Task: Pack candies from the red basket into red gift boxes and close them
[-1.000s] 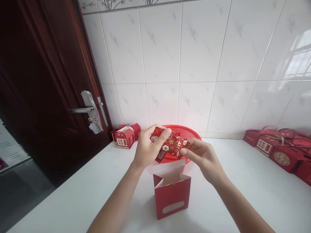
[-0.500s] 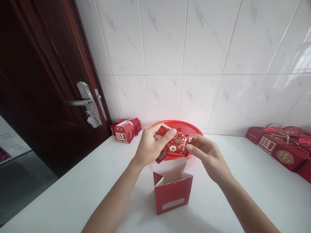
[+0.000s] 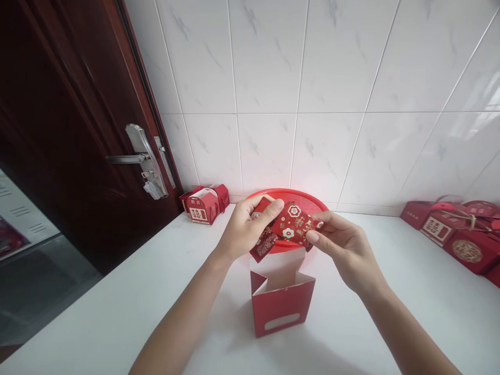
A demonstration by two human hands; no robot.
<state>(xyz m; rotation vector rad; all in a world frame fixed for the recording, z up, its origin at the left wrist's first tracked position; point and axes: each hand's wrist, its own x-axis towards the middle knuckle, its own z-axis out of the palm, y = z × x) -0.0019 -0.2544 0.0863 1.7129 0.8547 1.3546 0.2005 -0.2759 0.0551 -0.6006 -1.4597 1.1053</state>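
My left hand (image 3: 244,226) is closed on a dark red candy packet (image 3: 264,244), its thumb pressed on top. Between thumb and fingers, my right hand (image 3: 347,247) pinches the right end of a brighter red candy packet (image 3: 294,224) with white flowers and gold characters. The two packets overlap where the hands meet. Just below them, a red gift box (image 3: 283,307) stands upright on the white table with its top flaps open and its white inside showing. Behind the hands sits a red mesh basket (image 3: 308,200), mostly hidden by them.
Small closed red gift boxes (image 3: 207,204) stand at the back left by the wall. More red boxes (image 3: 449,234) with cord line the right side. A dark wooden door (image 3: 78,104) with a metal handle is at the left; a tiled wall (image 3: 273,78) rises behind the table (image 3: 187,312).
The flowered packet has shifted right with my right hand, showing more of the dark packet in my left hand. The whole view has moved slightly.
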